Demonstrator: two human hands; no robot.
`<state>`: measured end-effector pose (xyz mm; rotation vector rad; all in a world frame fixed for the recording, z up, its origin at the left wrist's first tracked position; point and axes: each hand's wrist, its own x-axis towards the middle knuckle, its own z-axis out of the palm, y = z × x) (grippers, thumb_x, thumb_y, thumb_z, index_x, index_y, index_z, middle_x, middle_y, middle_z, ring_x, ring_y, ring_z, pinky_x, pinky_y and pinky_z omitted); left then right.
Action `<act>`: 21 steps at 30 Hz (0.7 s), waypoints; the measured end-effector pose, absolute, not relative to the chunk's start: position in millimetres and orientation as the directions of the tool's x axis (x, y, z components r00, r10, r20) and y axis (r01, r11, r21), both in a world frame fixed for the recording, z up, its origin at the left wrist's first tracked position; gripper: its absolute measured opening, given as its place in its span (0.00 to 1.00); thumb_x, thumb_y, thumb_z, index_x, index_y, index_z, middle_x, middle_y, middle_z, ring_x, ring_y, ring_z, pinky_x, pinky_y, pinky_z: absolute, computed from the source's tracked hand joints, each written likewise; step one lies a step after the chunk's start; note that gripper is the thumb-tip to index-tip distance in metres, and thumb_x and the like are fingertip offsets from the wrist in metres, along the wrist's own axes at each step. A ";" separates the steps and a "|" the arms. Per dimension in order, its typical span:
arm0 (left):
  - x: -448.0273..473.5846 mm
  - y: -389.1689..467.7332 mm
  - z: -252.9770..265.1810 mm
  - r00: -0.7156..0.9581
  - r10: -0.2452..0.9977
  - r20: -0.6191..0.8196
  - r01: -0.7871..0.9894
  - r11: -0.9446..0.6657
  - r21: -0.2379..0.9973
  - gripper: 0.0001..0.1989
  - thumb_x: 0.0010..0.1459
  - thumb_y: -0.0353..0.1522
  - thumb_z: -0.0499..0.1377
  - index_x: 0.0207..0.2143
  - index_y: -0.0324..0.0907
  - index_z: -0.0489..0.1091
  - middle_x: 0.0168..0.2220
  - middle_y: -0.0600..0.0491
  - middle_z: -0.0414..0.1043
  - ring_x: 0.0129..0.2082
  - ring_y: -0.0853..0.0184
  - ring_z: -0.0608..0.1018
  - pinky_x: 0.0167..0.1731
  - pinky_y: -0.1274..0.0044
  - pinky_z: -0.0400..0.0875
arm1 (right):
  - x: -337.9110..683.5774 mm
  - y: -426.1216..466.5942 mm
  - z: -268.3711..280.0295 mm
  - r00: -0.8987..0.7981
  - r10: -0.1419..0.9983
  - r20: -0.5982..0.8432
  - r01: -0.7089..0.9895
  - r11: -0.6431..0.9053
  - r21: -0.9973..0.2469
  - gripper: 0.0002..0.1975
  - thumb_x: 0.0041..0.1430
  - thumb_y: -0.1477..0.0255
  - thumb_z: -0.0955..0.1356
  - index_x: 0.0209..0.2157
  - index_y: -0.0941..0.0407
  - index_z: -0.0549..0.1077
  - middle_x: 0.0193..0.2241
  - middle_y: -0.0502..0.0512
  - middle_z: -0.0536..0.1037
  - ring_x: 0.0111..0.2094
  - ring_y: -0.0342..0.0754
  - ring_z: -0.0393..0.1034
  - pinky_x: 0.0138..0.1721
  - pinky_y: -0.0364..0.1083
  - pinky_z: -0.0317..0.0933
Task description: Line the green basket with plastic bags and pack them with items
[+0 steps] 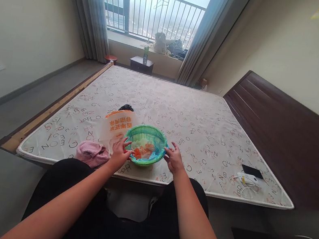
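A green basket [143, 164] with a thin blue-green plastic bag [159, 152] over its rim stands near the mattress's front edge. Crumpled orange and whitish wrappings [143, 151] lie inside it. My left hand [120, 154] pinches the basket's left rim, and my right hand [174, 159] has its fingers closed on the right rim. Whether they grip the rim itself or only the bag is hard to make out. Beside my left hand is a whitish plastic bag with orange print [120, 124]. A pink cloth [92, 153] lies bunched left of my left wrist.
The basket rests on a letter-patterned mattress [168, 104]. A black bundle [126, 107] lies behind the printed bag. At the right are a dark phone-like slab [252, 171] and a white device with a cable [248, 179]. A dark headboard [288, 125] borders the right side.
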<state>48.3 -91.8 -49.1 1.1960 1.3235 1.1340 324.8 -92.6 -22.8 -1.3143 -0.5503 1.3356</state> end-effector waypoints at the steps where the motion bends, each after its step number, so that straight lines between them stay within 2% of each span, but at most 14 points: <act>1: 48.2 -92.3 -48.9 -0.008 0.997 -0.081 0.064 0.082 0.995 0.41 0.55 0.32 0.66 0.69 0.48 0.56 0.65 0.38 0.66 0.38 0.61 0.85 0.29 0.73 0.83 | 326.3 -94.6 -19.6 0.229 0.903 -0.363 -0.382 -0.260 -0.887 0.36 0.49 0.72 0.76 0.58 0.44 0.62 0.38 0.46 0.74 0.34 0.43 0.73 0.33 0.41 0.69; 5: 49.2 -95.2 -45.9 0.052 0.994 -0.095 0.024 0.094 0.995 0.42 0.56 0.33 0.64 0.71 0.49 0.52 0.67 0.36 0.63 0.40 0.59 0.85 0.28 0.73 0.83 | 331.3 -100.2 -11.2 0.161 0.924 -0.348 -0.408 -0.259 -0.875 0.34 0.49 0.71 0.76 0.56 0.45 0.64 0.41 0.48 0.77 0.40 0.45 0.76 0.41 0.45 0.72; 10: 53.5 -98.2 -40.1 0.076 0.992 -0.105 0.033 0.103 0.994 0.39 0.58 0.33 0.64 0.69 0.49 0.54 0.66 0.39 0.64 0.41 0.59 0.85 0.27 0.75 0.82 | 336.1 -101.8 -4.7 0.099 0.925 -0.368 -0.368 -0.309 -0.877 0.27 0.54 0.69 0.75 0.54 0.48 0.67 0.40 0.50 0.79 0.42 0.47 0.77 0.44 0.47 0.72; 13: 56.3 -97.8 -36.2 0.101 0.986 -0.136 -0.013 0.138 0.990 0.38 0.57 0.32 0.64 0.68 0.49 0.55 0.67 0.39 0.62 0.41 0.59 0.85 0.27 0.76 0.82 | 340.7 -102.8 -0.1 0.061 0.897 -0.438 -0.395 -0.381 -0.836 0.24 0.55 0.71 0.74 0.52 0.49 0.67 0.39 0.51 0.80 0.38 0.47 0.78 0.39 0.45 0.72; 18: 58.0 -96.2 -25.3 0.141 0.937 -0.319 -0.324 0.348 0.880 0.34 0.56 0.31 0.64 0.63 0.45 0.57 0.66 0.38 0.64 0.40 0.63 0.85 0.32 0.75 0.82 | 344.5 -109.0 10.1 -0.042 0.891 -0.452 -0.414 -0.427 -0.804 0.25 0.56 0.68 0.75 0.53 0.47 0.67 0.41 0.51 0.80 0.36 0.48 0.79 0.30 0.42 0.70; 21: 55.3 -96.8 -18.1 0.156 0.933 -0.324 -0.439 0.359 0.824 0.32 0.54 0.30 0.67 0.59 0.45 0.60 0.64 0.40 0.67 0.37 0.66 0.85 0.33 0.75 0.81 | 342.2 -112.6 14.9 -0.107 0.894 -0.434 -0.403 -0.438 -0.804 0.26 0.55 0.66 0.76 0.54 0.47 0.67 0.43 0.52 0.80 0.36 0.49 0.81 0.26 0.42 0.69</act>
